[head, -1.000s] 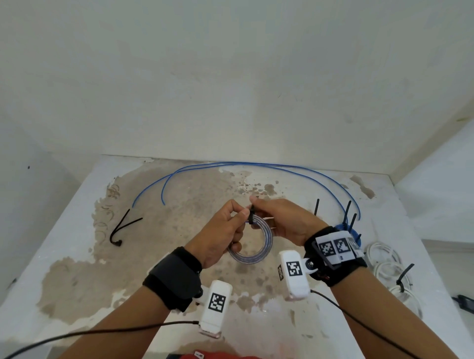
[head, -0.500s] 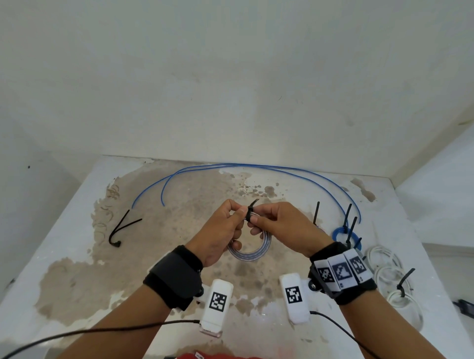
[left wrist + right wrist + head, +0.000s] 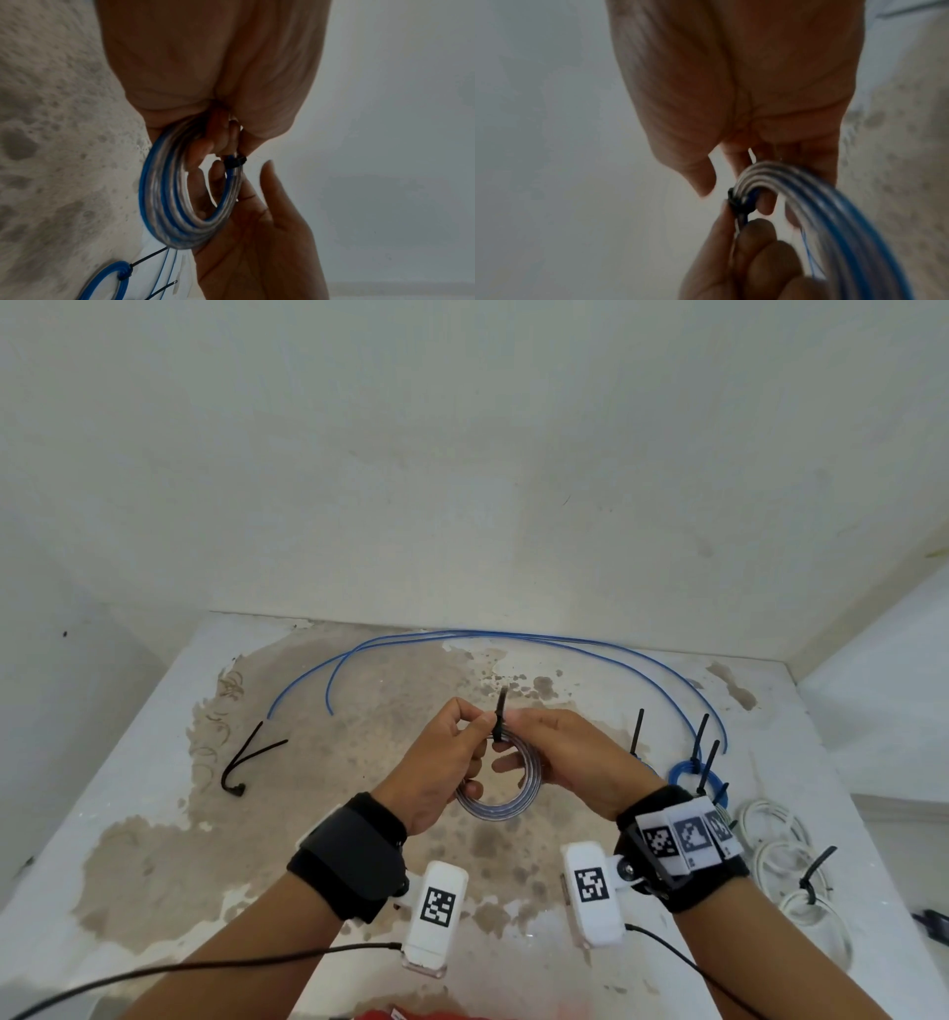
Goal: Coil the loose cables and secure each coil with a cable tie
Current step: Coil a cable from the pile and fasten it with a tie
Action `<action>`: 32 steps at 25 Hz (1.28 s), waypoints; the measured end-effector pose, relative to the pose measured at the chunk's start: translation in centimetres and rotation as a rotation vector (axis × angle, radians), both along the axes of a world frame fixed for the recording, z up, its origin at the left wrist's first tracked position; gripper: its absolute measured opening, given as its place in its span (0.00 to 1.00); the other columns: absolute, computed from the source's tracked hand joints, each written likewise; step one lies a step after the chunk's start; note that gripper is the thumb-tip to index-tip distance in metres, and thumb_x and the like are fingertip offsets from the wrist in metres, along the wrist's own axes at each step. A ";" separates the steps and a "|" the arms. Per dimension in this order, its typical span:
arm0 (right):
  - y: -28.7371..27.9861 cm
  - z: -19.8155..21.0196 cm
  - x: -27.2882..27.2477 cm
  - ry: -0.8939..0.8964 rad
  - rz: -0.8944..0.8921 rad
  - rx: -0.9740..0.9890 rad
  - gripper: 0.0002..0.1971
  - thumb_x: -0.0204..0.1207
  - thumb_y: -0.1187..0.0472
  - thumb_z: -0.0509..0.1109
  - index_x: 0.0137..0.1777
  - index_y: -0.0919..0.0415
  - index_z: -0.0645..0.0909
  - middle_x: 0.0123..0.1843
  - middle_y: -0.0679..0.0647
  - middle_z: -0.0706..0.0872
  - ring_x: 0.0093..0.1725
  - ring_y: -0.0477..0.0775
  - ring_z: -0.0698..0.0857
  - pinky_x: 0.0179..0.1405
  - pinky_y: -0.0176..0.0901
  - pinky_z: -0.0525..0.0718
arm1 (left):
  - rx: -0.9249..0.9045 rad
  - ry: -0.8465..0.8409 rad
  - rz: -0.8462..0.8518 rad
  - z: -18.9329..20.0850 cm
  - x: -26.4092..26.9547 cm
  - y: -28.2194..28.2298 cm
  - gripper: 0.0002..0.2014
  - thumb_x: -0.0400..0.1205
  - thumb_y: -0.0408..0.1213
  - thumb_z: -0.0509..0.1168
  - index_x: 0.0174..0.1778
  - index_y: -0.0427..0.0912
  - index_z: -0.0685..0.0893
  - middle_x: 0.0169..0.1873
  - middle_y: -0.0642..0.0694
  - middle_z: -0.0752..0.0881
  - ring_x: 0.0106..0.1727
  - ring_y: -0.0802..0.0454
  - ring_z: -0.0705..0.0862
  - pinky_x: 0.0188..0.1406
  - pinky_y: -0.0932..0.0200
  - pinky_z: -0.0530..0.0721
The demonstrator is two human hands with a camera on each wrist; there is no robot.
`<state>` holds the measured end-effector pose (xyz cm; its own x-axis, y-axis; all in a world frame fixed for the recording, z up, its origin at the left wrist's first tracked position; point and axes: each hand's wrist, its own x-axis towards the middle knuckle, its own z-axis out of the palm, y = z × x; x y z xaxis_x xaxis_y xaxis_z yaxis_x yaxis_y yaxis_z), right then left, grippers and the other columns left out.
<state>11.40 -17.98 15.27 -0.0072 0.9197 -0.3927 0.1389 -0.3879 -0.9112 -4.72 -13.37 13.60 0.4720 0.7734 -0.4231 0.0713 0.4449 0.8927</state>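
Note:
A coil of clear, blue-striped cable (image 3: pixel 508 806) hangs between my hands above the middle of the table. A black cable tie (image 3: pixel 499 717) wraps its top, and the tie's tail stands up above my fingers. My left hand (image 3: pixel 480 727) pinches the tie at the coil's top. My right hand (image 3: pixel 519 729) grips the coil beside the tie, with its lower fingers through the ring. The left wrist view shows the coil (image 3: pixel 164 192) and the tie's head (image 3: pixel 235 161). In the right wrist view, the fingers (image 3: pixel 746 239) of my left hand pinch the tie (image 3: pixel 734 201).
A loose blue cable (image 3: pixel 513 638) arcs along the back of the stained table (image 3: pixel 154 839). A bent black tie (image 3: pixel 241 762) lies at the left. At the right lie a tied blue coil (image 3: pixel 680 770) with upright ties and several white coils (image 3: pixel 780 850). A wall stands close behind.
The tie's tail now sticks up well above my fingers; a second ago my fingers hid most of it. My right wrist has moved right and down. The coil stays between my hands.

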 end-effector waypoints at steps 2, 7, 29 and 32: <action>0.6 0.0 -0.3 0.072 -0.161 -0.075 0.19 0.86 0.42 0.65 0.57 0.55 0.90 0.48 0.51 0.94 0.49 0.51 0.93 0.49 0.47 0.87 | 0.014 0.009 -0.013 -0.1 0.2 0.1 0.07 0.90 0.42 0.61 0.48 0.45 0.74 0.25 0.53 0.67 0.24 0.57 0.61 0.22 0.61 0.68; 1.3 -0.7 -0.1 0.138 -0.246 -0.046 0.06 0.80 0.55 0.76 0.50 0.57 0.88 0.41 0.53 0.91 0.40 0.51 0.86 0.43 0.42 0.82 | 0.047 0.049 -0.047 -0.3 0.4 -0.2 0.07 0.90 0.42 0.61 0.48 0.44 0.74 0.26 0.52 0.66 0.24 0.57 0.62 0.21 0.61 0.69; 2.6 -1.3 1.1 -0.198 -0.284 0.195 0.08 0.81 0.52 0.75 0.43 0.55 0.88 0.39 0.48 0.92 0.43 0.52 0.90 0.59 0.57 0.88 | 0.040 0.155 -0.013 0.0 2.2 0.1 0.13 0.87 0.52 0.64 0.43 0.46 0.80 0.23 0.54 0.63 0.22 0.57 0.58 0.19 0.62 0.62; 2.9 -1.4 1.1 -0.149 -0.309 0.195 0.08 0.81 0.56 0.75 0.43 0.58 0.87 0.39 0.53 0.94 0.42 0.55 0.92 0.63 0.61 0.88 | 0.056 0.172 -0.018 -0.3 2.4 0.1 0.13 0.86 0.51 0.65 0.42 0.46 0.78 0.25 0.52 0.63 0.22 0.56 0.59 0.19 0.62 0.64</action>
<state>12.53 -15.05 13.85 0.3259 0.9268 -0.1865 0.1792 -0.2542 -0.9504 -2.33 -13.25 13.31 0.4101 0.7899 -0.4559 0.2329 0.3926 0.8897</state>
